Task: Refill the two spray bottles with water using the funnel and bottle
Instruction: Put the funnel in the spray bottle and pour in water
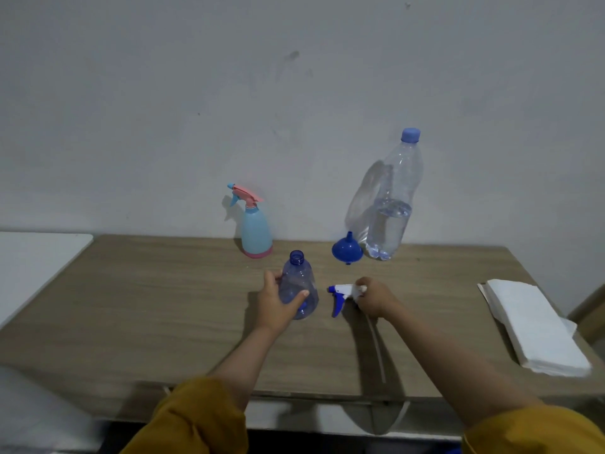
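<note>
Blue bottle (299, 286) stood uncapped in left hand (276, 301); right hand (376, 298) pinched its spray head (343, 293) — opening step complete. Next: funnel (347, 249) into neck — seated squarely.

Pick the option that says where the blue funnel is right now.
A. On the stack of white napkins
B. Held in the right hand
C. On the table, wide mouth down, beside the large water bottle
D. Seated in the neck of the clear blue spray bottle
C: the blue funnel sits wide mouth down on the table, just left of the large water bottle.
</note>
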Motion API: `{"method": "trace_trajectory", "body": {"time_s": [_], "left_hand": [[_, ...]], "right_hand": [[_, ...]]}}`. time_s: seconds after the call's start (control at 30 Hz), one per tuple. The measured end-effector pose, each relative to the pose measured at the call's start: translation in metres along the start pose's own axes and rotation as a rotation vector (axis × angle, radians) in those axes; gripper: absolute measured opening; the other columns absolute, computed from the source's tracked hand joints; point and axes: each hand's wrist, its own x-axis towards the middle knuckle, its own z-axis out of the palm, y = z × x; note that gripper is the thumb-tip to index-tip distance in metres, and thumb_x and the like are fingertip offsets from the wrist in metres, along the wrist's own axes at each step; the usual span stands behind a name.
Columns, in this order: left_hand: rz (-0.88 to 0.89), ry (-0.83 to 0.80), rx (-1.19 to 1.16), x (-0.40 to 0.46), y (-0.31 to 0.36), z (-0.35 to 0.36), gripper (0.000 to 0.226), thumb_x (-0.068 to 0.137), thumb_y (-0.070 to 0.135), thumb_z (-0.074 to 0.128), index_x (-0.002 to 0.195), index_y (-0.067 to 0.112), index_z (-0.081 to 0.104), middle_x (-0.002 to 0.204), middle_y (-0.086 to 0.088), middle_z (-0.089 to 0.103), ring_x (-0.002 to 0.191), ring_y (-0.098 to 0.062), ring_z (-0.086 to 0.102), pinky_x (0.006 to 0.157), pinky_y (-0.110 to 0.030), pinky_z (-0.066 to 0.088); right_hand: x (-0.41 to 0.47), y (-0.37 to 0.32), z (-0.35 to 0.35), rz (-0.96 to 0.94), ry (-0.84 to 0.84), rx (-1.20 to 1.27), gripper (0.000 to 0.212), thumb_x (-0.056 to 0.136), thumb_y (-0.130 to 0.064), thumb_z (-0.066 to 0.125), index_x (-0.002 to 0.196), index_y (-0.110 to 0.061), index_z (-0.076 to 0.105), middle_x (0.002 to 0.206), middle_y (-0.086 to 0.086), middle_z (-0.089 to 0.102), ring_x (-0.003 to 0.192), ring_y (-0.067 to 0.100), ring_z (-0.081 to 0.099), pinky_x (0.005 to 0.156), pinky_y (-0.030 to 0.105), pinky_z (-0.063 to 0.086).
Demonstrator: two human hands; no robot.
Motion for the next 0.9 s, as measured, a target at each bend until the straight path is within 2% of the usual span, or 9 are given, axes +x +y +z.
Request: {"method": "trace_trajectory", "body": {"time_s": [0.17,0.27,0.33,0.47,0.63,0.7,0.8,0.9], "left_hand": [[0.000,0.012,0.018,0.001,-0.004,0.001,0.057,0.065,0.044,0.080,0.105,0.035,0.040,0.105,0.011,0.062,0.093,-0.008,0.062,0.077,-0.031,0.055],[-0.004,0.010,0.007,0.003,-0.008,0.003,0.057,0.065,0.045,0.080,0.105,0.036,0.040,0.107,0.010,0.063,0.095,-0.009,0.063,0.078,-0.034,0.056],[0.003,0.014,-0.001,0.003,-0.009,0.005,0.058,0.065,0.044,0.080,0.105,0.034,0.040,0.108,0.009,0.064,0.096,-0.008,0.063,0.078,-0.034,0.056],[0.025,0.010,-0.067,0.003,-0.010,0.007,0.055,0.069,0.034,0.081,0.107,0.030,0.041,0.109,0.008,0.063,0.100,-0.006,0.063,0.079,-0.026,0.055],[0.010,-0.017,-0.117,0.004,-0.018,0.009,0.054,0.067,0.044,0.078,0.105,0.039,0.041,0.111,0.014,0.062,0.101,-0.001,0.061,0.083,-0.034,0.057],[-0.008,-0.029,-0.126,0.005,-0.021,0.010,0.056,0.065,0.048,0.077,0.107,0.041,0.041,0.114,0.013,0.061,0.102,-0.003,0.062,0.083,-0.035,0.057],[0.002,-0.021,-0.133,0.005,-0.024,0.012,0.059,0.061,0.056,0.075,0.108,0.044,0.041,0.115,0.013,0.061,0.103,-0.007,0.063,0.082,-0.038,0.057],[0.039,0.015,-0.149,0.004,-0.026,0.014,0.058,0.063,0.052,0.077,0.109,0.043,0.042,0.114,0.013,0.061,0.105,-0.008,0.063,0.083,-0.038,0.057]], "right_hand": [[0.005,0.008,0.005,-0.018,0.034,-0.014,0.044,0.087,-0.017,0.062,0.129,-0.013,0.052,0.123,0.014,0.061,0.108,0.027,0.059,0.085,0.032,0.048],[0.007,0.010,0.004,-0.031,0.081,-0.077,0.046,0.086,-0.021,0.062,0.130,-0.014,0.050,0.126,0.013,0.056,0.109,0.027,0.058,0.081,0.032,0.047],[0.011,0.009,0.001,-0.047,0.129,-0.109,0.043,0.088,-0.023,0.061,0.129,-0.015,0.050,0.128,0.011,0.051,0.109,0.025,0.057,0.084,0.033,0.049],[0.024,0.005,-0.008,-0.139,0.185,-0.154,0.047,0.086,-0.015,0.061,0.131,-0.016,0.049,0.131,0.008,0.051,0.113,0.022,0.054,0.085,0.032,0.048],[0.059,-0.009,-0.022,-0.309,0.256,-0.274,0.048,0.083,-0.008,0.061,0.129,-0.012,0.049,0.122,0.011,0.051,0.110,0.028,0.050,0.081,0.034,0.045],[0.082,-0.019,-0.030,-0.401,0.222,-0.433,0.053,0.081,-0.007,0.064,0.131,-0.012,0.048,0.124,0.012,0.052,0.113,0.029,0.048,0.086,0.035,0.044],[0.121,-0.036,-0.043,-0.513,0.050,-0.713,0.069,0.076,-0.008,0.070,0.138,-0.017,0.042,0.134,0.010,0.046,0.124,0.030,0.042,0.100,0.040,0.041],[0.150,-0.050,-0.049,-0.528,-0.122,-0.952,0.074,0.078,-0.010,0.069,0.143,-0.026,0.036,0.135,0.009,0.045,0.125,0.031,0.044,0.099,0.042,0.041]]}}
